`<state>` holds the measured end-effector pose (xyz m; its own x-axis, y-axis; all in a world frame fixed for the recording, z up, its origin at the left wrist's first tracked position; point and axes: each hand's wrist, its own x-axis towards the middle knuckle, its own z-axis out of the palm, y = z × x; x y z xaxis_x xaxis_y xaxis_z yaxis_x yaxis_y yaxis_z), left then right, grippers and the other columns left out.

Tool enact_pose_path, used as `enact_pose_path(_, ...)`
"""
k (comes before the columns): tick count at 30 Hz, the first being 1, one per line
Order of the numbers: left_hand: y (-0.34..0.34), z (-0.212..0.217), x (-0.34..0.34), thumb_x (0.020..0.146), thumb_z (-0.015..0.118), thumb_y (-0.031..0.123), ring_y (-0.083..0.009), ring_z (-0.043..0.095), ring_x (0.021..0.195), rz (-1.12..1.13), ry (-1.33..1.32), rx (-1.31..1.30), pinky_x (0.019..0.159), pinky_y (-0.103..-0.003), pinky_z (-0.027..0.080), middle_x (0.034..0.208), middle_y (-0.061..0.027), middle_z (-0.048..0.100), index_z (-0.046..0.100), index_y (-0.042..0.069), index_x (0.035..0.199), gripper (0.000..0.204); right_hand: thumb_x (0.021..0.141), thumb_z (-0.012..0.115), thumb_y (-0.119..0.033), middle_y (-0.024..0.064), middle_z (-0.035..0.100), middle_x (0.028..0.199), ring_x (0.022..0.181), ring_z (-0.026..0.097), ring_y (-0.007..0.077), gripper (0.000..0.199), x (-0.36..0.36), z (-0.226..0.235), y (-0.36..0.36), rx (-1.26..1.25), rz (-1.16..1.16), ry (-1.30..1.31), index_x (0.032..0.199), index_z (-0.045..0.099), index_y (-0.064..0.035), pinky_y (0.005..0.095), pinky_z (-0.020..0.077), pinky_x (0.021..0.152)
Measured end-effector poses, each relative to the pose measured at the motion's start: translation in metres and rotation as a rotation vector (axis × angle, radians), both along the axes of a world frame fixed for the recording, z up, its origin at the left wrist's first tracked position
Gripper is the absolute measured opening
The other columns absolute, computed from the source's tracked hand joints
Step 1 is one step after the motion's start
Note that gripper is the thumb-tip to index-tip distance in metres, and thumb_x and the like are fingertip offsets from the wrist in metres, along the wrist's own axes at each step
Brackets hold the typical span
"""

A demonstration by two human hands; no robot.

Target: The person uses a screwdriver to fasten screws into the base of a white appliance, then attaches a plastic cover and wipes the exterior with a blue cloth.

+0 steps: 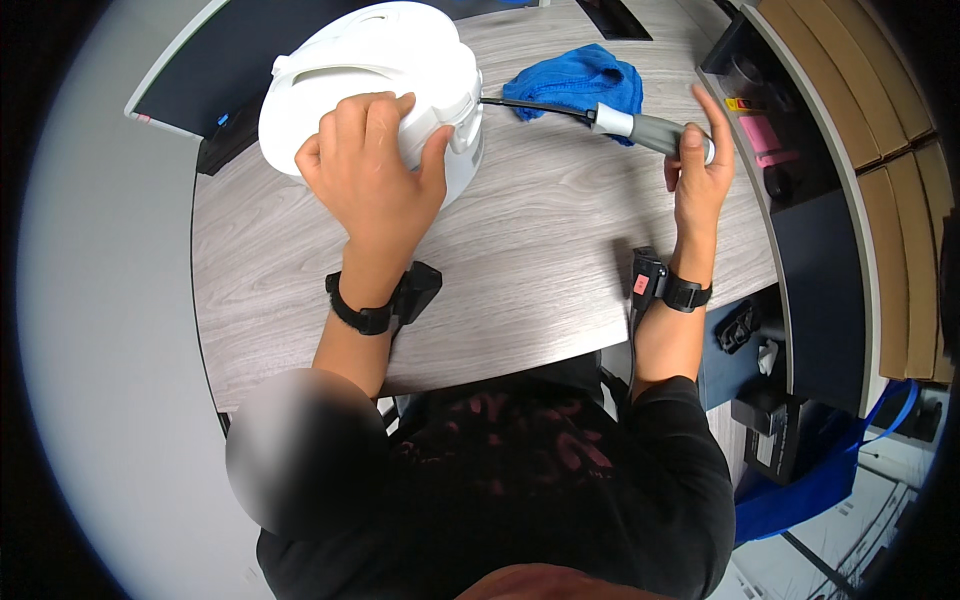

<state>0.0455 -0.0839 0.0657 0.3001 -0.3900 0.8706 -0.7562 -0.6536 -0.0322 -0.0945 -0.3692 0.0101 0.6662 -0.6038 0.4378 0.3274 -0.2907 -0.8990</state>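
Observation:
A white rice cooker (440, 60) with a rounded lid and a carrying handle stands at the far left of the table. My left hand (375, 165) is closed on the near side of its lid, fingers curled over the top and thumb by the side catch. In my right hand (703, 165) is a screwdriver (655, 132) with a grey and white handle; thumb and fingers hold its end while the index finger sticks out. The dark shaft points left, and its tip meets the cooker's right side; the exact contact spot is too small to tell.
A crumpled blue cloth (570, 80) lies just behind the screwdriver shaft. The wood-grain table (540, 260) ends at a shelf (820, 230) on the right, holding small items, with cardboard boxes (905, 270) beyond. A dark panel (210, 70) borders the far left.

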Motion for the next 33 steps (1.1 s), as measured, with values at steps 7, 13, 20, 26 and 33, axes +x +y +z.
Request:
enact_pose_path(7,-0.001,-0.001,0.0,0.076,0.085,0.037,-0.0196,0.055,0.094,0.004,0.002,0.003,0.085,-0.039,0.029,0.102,-0.0005,0.062,0.067,0.014,0.106,0.042,0.095,0.066,-0.027,0.0101,0.06,0.105,0.093,0.062,0.0187,0.062,0.007,-0.004,0.001,0.07,0.091,-0.2,0.149,0.048,-0.0004,0.0347,0.0554,0.073)
enact_pose_path(13,-0.001,0.0,-0.001,0.077,0.085,0.038,-0.0197,0.055,0.094,0.002,-0.011,0.002,0.084,-0.038,0.029,0.102,-0.0005,0.062,0.067,0.014,0.106,0.042,0.095,0.074,-0.027,0.0002,0.056,0.08,0.063,0.056,0.0083,0.067,0.002,-0.003,0.004,0.018,-0.021,-0.139,0.149,0.046,-0.0011,0.0217,0.0456,0.052)
enact_pose_path(20,-0.001,-0.001,0.001,0.076,0.085,0.038,-0.0199,0.055,0.094,0.008,-0.006,0.01,0.085,-0.038,0.029,0.102,-0.0006,0.062,0.067,0.014,0.105,0.042,0.095,0.069,-0.047,0.0044,0.062,0.084,0.069,0.061,0.0139,0.078,0.01,-0.008,-0.009,-0.169,0.086,-0.287,0.15,0.043,0.0025,0.0299,0.0514,0.066)
enact_pose_path(26,-0.001,0.0,-0.001,0.076,0.085,0.038,-0.0201,0.055,0.095,0.01,-0.002,0.004,0.085,-0.039,0.029,0.101,-0.0006,0.062,0.067,0.014,0.105,0.042,0.09,0.077,-0.039,0.0046,0.062,0.087,0.073,0.062,0.0132,0.083,0.002,-0.007,-0.001,-0.045,0.062,-0.158,0.151,0.04,0.0025,0.0283,0.0508,0.063)
enact_pose_path(33,-0.001,0.0,0.0,0.077,0.084,0.039,-0.0195,0.055,0.094,0.013,-0.003,0.006,0.085,-0.039,0.03,0.102,-0.0001,0.063,0.066,0.014,0.105,0.041,0.091,0.067,-0.059,0.0081,0.062,0.094,0.08,0.067,0.0191,0.091,0.006,-0.01,-0.004,-0.074,0.11,-0.235,0.153,0.039,0.0008,0.0359,0.055,0.08)
